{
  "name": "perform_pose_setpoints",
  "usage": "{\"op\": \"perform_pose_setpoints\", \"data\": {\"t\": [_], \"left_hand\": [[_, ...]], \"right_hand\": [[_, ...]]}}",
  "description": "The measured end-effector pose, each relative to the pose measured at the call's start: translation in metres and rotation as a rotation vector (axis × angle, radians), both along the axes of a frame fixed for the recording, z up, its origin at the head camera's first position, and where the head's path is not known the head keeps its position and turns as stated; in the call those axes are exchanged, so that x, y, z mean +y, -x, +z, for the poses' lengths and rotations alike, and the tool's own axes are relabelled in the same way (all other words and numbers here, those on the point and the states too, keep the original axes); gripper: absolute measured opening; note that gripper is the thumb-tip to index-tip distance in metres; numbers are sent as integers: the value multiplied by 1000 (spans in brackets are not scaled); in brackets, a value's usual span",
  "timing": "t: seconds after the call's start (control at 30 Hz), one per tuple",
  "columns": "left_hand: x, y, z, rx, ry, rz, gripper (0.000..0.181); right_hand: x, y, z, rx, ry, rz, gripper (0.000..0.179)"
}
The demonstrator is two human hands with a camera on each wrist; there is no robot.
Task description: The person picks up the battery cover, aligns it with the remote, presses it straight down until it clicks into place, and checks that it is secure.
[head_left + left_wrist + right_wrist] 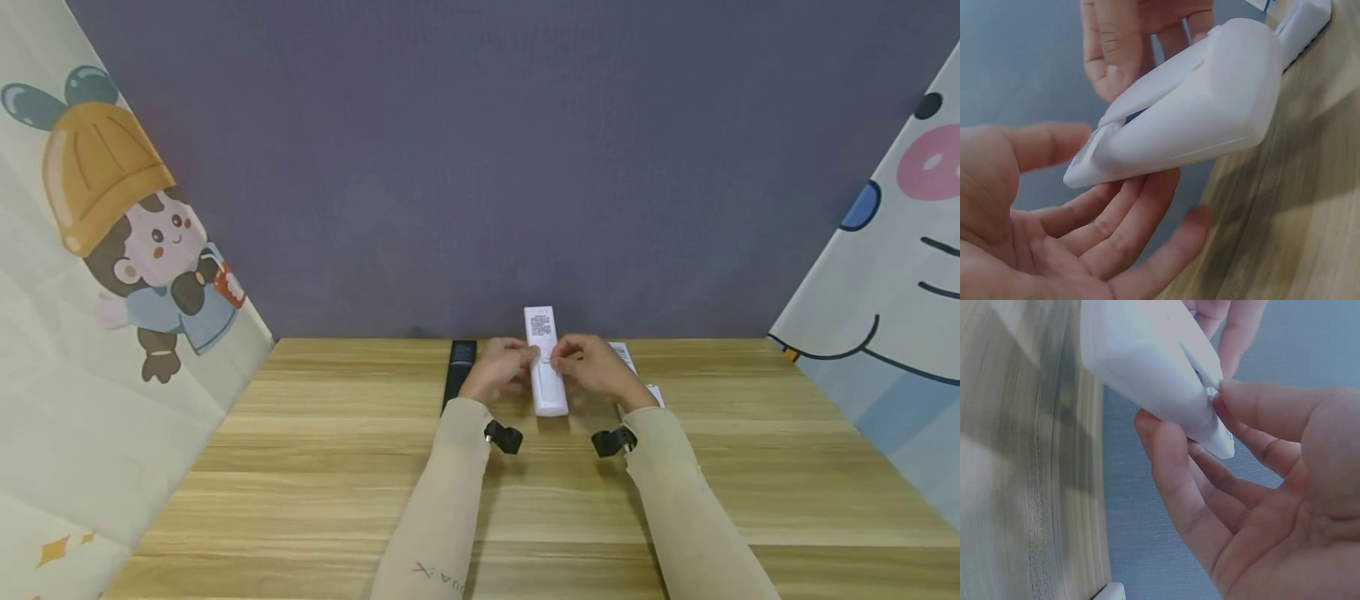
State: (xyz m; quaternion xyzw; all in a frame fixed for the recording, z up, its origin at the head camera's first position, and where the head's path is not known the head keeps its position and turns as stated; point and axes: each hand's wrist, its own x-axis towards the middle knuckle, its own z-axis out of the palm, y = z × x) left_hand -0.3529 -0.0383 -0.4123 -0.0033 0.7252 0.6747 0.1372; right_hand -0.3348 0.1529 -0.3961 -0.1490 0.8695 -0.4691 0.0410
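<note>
A white remote control (551, 396) is held up off the table, its back with a printed label facing up. My left hand (501, 365) grips it from the left, fingers underneath and thumb near the label. The battery cover (1163, 81) stands slightly raised at one end, with a dark blue gap beneath it in the left wrist view. My right hand (596, 367) pinches the raised end of that cover with thumb and forefinger; other fingers lie below the remote in the right wrist view.
A black remote (461, 367) lies on the wooden table (337, 467) left of my left hand. Beyond my right hand lies a white remote-like object (622, 353), partly hidden, with a small white piece (656, 395) beside it. A grey wall (480, 167) rises behind the table.
</note>
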Motion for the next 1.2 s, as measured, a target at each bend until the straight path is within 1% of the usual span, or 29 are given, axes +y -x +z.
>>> {"op": "perform_pose_setpoints", "data": {"t": [0.07,0.13,0.3,0.77,1.2], "left_hand": [[-2,0,1,-8,-8,-35,44],[-3,0,2,-10,-15,-56,46],[-2,1,3,-16,-32,-81,45],[-2,-2,7,-9,-43,-89,47],[-1,-2,5,8,-47,-77,46]], "right_hand": [[0,0,0,6,-5,-5,8],[1,1,0,7,-5,-5,8],[2,3,-2,-2,-3,-10,9],[1,3,-3,5,-17,-28,9],[-1,3,-2,-1,-1,-37,9]]}}
